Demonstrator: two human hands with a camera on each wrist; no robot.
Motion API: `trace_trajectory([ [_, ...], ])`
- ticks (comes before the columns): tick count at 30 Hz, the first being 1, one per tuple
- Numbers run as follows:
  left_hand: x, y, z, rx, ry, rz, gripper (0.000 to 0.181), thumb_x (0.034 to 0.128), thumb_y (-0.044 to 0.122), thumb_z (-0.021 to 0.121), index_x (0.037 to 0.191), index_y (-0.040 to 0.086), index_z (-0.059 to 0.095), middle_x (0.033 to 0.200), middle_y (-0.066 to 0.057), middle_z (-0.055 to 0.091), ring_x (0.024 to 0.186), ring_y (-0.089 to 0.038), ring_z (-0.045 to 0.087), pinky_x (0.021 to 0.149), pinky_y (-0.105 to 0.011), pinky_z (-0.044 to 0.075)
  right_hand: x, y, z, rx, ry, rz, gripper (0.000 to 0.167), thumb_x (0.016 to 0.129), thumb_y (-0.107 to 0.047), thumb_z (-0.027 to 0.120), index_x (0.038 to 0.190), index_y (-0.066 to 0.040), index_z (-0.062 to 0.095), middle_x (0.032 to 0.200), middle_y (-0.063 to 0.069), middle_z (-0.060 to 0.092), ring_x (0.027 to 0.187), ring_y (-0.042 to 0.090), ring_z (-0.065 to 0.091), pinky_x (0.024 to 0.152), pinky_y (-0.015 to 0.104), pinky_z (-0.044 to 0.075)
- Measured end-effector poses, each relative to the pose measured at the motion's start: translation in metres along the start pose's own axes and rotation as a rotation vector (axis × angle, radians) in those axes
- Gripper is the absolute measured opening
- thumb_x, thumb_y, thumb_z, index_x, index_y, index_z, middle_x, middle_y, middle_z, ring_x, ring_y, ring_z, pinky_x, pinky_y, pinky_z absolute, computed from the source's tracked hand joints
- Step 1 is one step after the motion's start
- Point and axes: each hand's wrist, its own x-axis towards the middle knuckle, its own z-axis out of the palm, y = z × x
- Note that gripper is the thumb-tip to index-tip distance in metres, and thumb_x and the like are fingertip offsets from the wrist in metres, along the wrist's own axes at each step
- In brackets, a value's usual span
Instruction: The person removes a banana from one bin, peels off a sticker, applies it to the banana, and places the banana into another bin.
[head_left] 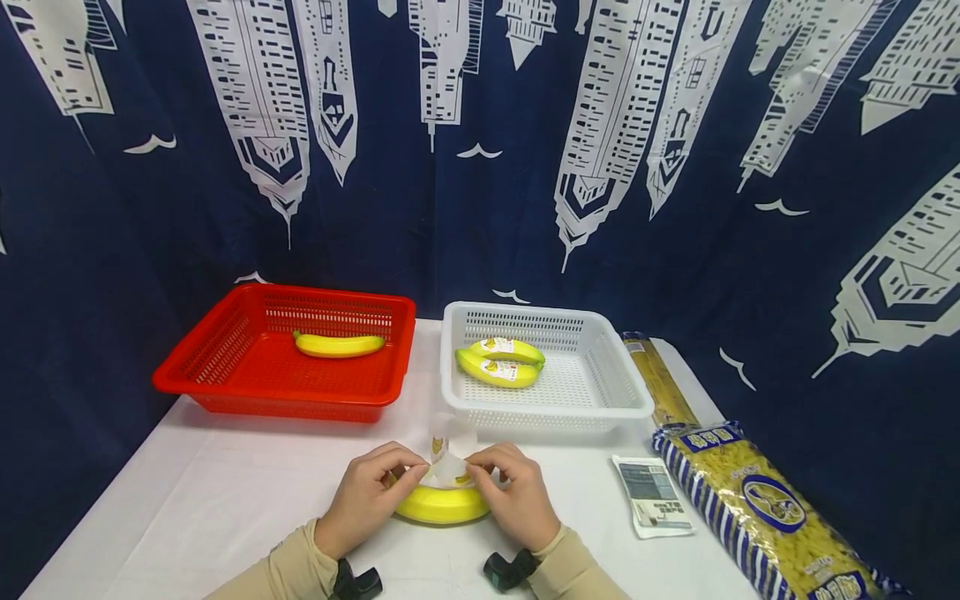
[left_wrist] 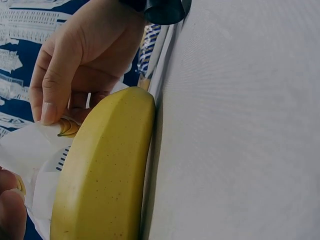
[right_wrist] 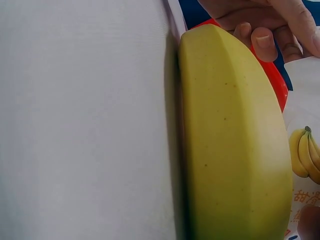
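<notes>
A: What's incomplete in front of the white basket (head_left: 570,413)?
B: The near banana (head_left: 442,506); both wrist views crop one end, and the left hand (head_left: 375,492) and right hand (head_left: 517,492) cover parts of it in the head view.
A: The sheet (head_left: 449,472), between basket and banana?
B: The hands hide its pinched edges; both wrist views cut its side.
A: Right of the basket?
B: The pasta bag (head_left: 772,508) leaves the bottom edge and overlaps the yellow pack (head_left: 660,379). The packet (head_left: 656,497) has unreadably tiny print.
A: Labels (head_left: 506,369) inside the basket?
B: Lettering too small as well.
</notes>
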Motion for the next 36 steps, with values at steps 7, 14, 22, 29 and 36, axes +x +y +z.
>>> trace_trajectory([
  [7,-0.0001,0.0003,-0.0003,-0.001,0.004,0.0,0.024,0.0858,0.002,0.081,0.095,0.024,0.074,0.084,0.009,0.068,0.065,-0.002,0.052,0.057,-0.014,0.042,-0.0004,0.0022,-0.0008,-0.015,0.007,0.007,0.015,0.091,-0.009,0.079,0.098,-0.022,0.077,0.088,-0.014,0.07,0.077,0.004,0.058,0.06,0.027,0.049],
  [14,-0.0001,0.0013,-0.0015,0.003,0.0,-0.011,0.023,0.0865,0.005,0.081,0.095,0.025,0.074,0.084,0.011,0.068,0.065,-0.002,0.052,0.057,-0.014,0.043,0.0002,0.0015,-0.0024,-0.027,-0.005,0.041,0.012,0.091,-0.01,0.079,0.097,-0.02,0.077,0.088,-0.015,0.07,0.077,0.003,0.058,0.061,0.025,0.048],
  [22,0.0002,-0.0005,-0.0016,0.006,0.002,-0.004,0.023,0.0865,0.005,0.082,0.095,0.025,0.074,0.084,0.011,0.067,0.065,-0.001,0.05,0.056,-0.013,0.041,0.0007,0.0042,-0.0039,-0.037,0.005,0.051,0.011,0.09,-0.01,0.079,0.096,-0.019,0.078,0.089,-0.015,0.071,0.077,0.003,0.059,0.06,0.026,0.048],
  [29,0.0004,-0.0012,-0.0022,0.004,0.002,-0.002,0.023,0.0866,0.005,0.082,0.096,0.024,0.074,0.084,0.011,0.067,0.065,-0.001,0.051,0.056,-0.015,0.043,0.0018,0.0054,-0.0059,-0.042,0.014,0.078,0.017,0.089,-0.008,0.08,0.095,-0.024,0.077,0.088,-0.017,0.07,0.078,0.003,0.059,0.061,0.026,0.048],
  [36,0.0003,-0.0012,-0.0029,0.011,0.003,-0.012,0.023,0.0862,0.006,0.082,0.096,0.025,0.074,0.084,0.011,0.068,0.065,-0.001,0.052,0.057,-0.016,0.044,0.0017,0.0074,-0.007,-0.044,0.014,0.071,0.017,0.09,-0.008,0.079,0.095,-0.024,0.077,0.088,-0.016,0.07,0.078,0.003,0.059,0.06,0.027,0.048],
])
